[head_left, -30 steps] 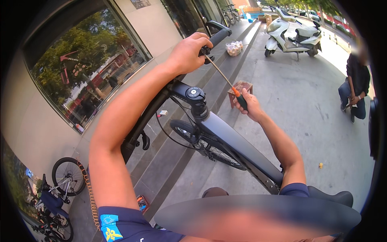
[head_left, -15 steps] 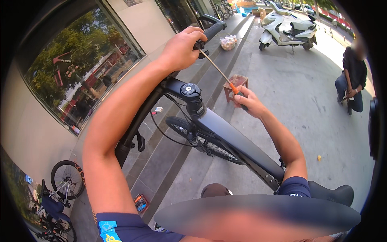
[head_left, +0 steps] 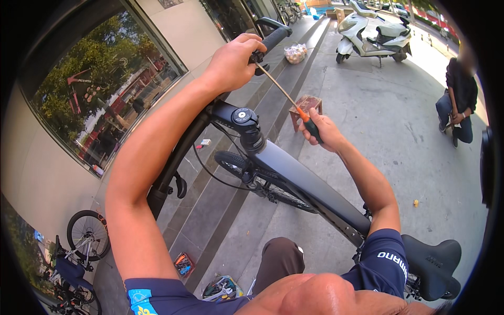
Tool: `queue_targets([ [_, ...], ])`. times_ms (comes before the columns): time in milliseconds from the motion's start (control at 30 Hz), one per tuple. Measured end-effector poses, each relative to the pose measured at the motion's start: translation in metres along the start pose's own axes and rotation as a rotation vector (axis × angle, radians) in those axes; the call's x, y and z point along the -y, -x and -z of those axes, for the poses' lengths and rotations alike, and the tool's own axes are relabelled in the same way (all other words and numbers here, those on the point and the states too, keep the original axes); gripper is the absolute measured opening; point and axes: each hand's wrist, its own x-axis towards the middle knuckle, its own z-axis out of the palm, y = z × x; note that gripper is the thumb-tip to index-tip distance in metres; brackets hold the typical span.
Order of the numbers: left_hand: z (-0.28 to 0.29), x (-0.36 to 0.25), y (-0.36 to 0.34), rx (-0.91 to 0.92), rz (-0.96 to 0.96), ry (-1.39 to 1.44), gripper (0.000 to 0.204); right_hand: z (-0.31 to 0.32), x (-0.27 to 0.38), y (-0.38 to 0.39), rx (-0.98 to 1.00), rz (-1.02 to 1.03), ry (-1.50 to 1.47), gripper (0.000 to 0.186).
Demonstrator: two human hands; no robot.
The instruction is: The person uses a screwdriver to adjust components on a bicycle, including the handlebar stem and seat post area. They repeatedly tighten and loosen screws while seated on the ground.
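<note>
My left hand (head_left: 233, 63) is closed round the inner end of the black grip (head_left: 274, 38) and the control clamp on the upper end of the bicycle's handlebar. My right hand (head_left: 323, 134) holds a long screwdriver (head_left: 311, 127) by its orange and dark green handle; its thin shaft runs up to the clamp just under my left fingers, which hide where the tip sits exactly. The stem (head_left: 242, 116) is below my left hand, with the grey frame (head_left: 294, 170) running down to the right and a black saddle (head_left: 433, 262) at lower right.
A wooden stool (head_left: 310, 102), a bag of round items (head_left: 295, 53) and grey steps (head_left: 189, 231) lie beyond the bicycle. A white scooter (head_left: 370, 42) stands behind; a person (head_left: 454, 105) crouches at right. Tools (head_left: 226, 289) lie at lower left near another bicycle (head_left: 84, 236).
Both my hands and the handlebar have shifted slightly up and left in view. My right fingers on the screwdriver handle have changed position a little.
</note>
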Motion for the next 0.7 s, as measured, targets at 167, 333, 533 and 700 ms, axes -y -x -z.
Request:
queue_targets([
  [167,0.000,-0.002,0.000,-0.013,-0.001,0.007,0.040,-0.007,-0.007,-0.001,-0.105,0.169,0.131,0.048],
  [333,0.003,-0.003,0.000,0.048,0.044,0.035,0.043,-0.012,-0.010,-0.004,-0.129,0.094,0.137,0.036],
  [533,0.002,-0.003,0.000,-0.016,-0.006,0.029,0.043,-0.013,-0.005,0.002,-0.068,0.152,0.163,0.030],
  [700,0.001,0.002,0.000,-0.027,-0.032,0.025,0.045,-0.011,-0.008,-0.006,-0.120,0.267,0.263,0.040],
])
